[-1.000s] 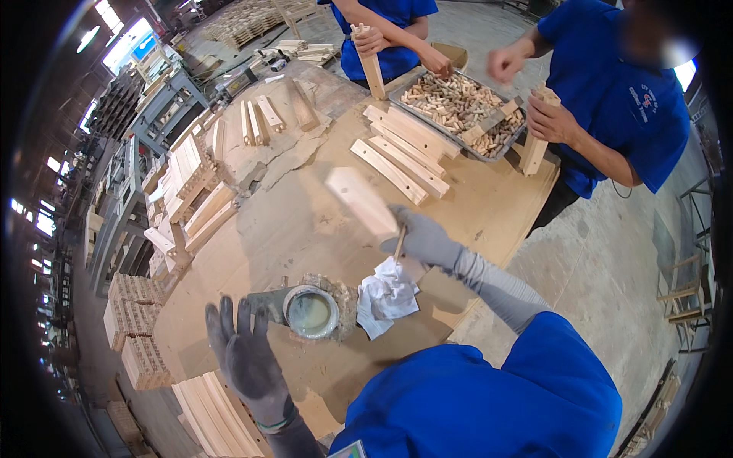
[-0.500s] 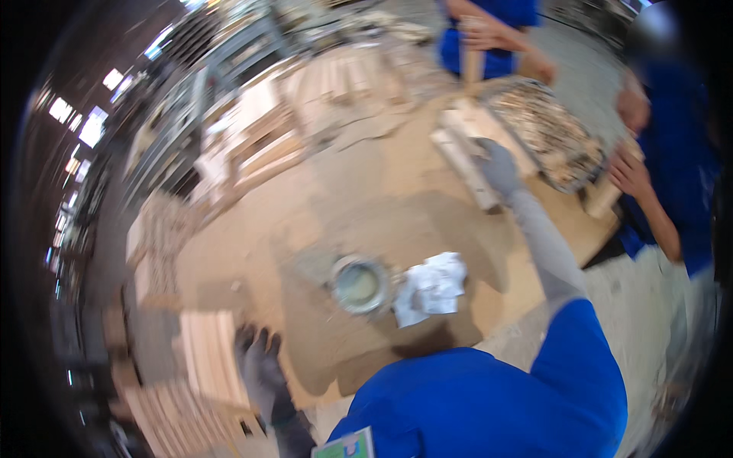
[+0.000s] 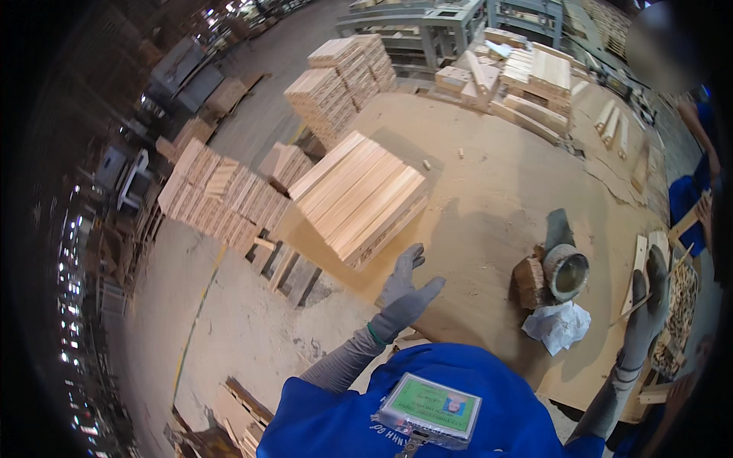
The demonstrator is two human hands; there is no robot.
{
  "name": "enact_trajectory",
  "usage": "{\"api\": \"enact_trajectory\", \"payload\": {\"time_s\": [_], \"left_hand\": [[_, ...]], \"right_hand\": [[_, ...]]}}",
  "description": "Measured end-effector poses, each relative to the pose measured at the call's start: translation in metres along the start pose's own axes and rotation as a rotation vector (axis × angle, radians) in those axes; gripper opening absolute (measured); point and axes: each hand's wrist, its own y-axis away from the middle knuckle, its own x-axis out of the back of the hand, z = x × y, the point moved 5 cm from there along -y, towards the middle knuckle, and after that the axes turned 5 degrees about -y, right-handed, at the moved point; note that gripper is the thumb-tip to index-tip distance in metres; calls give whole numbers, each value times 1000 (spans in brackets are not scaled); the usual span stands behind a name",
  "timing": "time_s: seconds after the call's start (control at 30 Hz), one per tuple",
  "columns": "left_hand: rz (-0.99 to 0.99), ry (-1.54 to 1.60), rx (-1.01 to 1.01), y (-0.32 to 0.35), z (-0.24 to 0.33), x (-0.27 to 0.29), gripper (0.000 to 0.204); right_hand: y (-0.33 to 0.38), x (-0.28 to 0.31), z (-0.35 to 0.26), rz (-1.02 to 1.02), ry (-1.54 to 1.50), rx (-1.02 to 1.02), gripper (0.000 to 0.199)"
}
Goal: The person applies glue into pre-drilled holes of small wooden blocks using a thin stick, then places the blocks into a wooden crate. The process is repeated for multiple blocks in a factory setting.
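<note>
My left hand (image 3: 406,294), in a grey glove, is open with thumb and fingers apart, just in front of a stack of pale wooden strips (image 3: 359,198) and not touching it. At the right, my gloved right hand (image 3: 647,313) has a thin stick (image 3: 631,309) running across it, passing between its fingers. Wooden pieces (image 3: 638,263) lie right beside that hand. Between my hands, nearer the right one, a round pot (image 3: 566,272) stands on the table next to a brown block (image 3: 530,282) and a crumpled white paper (image 3: 557,327).
Stacked wood blocks (image 3: 217,191) stand on a pallet left of the table (image 3: 489,229). Taller stacks (image 3: 336,80) rise behind it. More wood pieces (image 3: 534,84) lie at the far edge. A tray of wood bits (image 3: 679,305) and another person's blue sleeve (image 3: 683,202) are at the right.
The view has swung left. My left hand was beside the strip stack with fingers on its edge; it is now clear of it. My right hand was over the wooden pieces and remains near them.
</note>
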Motion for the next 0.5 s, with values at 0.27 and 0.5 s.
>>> {"api": "enact_trajectory", "payload": {"time_s": [0.27,0.5], "left_hand": [[411,-350,-100,20,-34,62,93],[534,-381,131,15,-99,101,119]], "right_hand": [[26,-187,-113,-463,-109,226,40],[-2,-349,-59,-571,-496,24,51]]}}
